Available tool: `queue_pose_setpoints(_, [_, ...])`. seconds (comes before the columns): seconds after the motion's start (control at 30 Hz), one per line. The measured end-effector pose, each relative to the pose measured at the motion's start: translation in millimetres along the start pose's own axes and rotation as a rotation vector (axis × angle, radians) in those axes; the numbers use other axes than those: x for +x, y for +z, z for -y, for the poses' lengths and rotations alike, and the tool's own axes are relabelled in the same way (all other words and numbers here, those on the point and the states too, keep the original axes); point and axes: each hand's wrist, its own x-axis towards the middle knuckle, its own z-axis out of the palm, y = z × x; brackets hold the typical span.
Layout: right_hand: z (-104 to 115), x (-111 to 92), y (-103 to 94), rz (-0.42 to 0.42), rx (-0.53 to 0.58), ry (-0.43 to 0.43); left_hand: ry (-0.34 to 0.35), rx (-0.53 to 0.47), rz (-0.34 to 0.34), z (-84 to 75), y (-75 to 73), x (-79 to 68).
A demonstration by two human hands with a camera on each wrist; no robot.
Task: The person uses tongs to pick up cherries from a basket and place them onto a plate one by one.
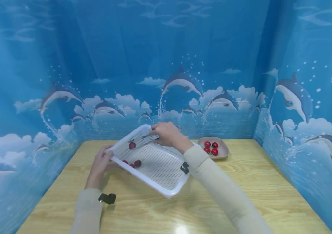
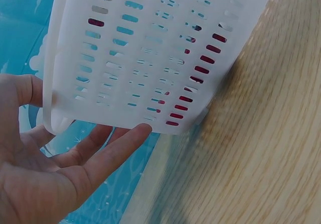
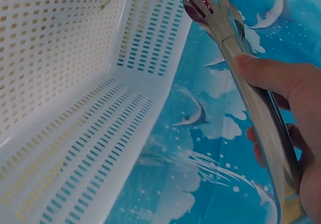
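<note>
My left hand (image 1: 98,165) grips the left end of a white perforated plastic basket (image 1: 163,165), which is tilted over the table. In the left wrist view the fingers (image 2: 108,158) spread along the basket's outside while the thumb is at its rim. Metal tongs (image 3: 266,118) are held in my right hand (image 1: 169,135), above the basket's far side. A dark red cherry (image 1: 132,145) sits between the tongs' tips, and red shows through their slots in the right wrist view. Several loose cherries (image 1: 137,163) lie inside, near the basket's left front corner.
Behind the right forearm, a small pinkish dish (image 1: 226,151) with several red cherries (image 1: 214,151) stands at the table's back. Dolphin-printed blue curtains (image 1: 142,65) surround the wooden table (image 1: 271,195) at the back and sides.
</note>
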Motion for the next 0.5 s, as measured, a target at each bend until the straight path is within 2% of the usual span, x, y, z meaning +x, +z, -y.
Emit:
queue_pose_setpoints(0.3, [-5,-25,-5.0,-0.108,0.037,-0.035,-0.014,0.017,0.004,-3.4,-0.2,-3.0])
queue_pose_setpoints(0.5, [-9,-40,-5.4,-0.180,0.006,-0.054,-0.004,0.004,0.004,-1.3,0.0,-0.7])
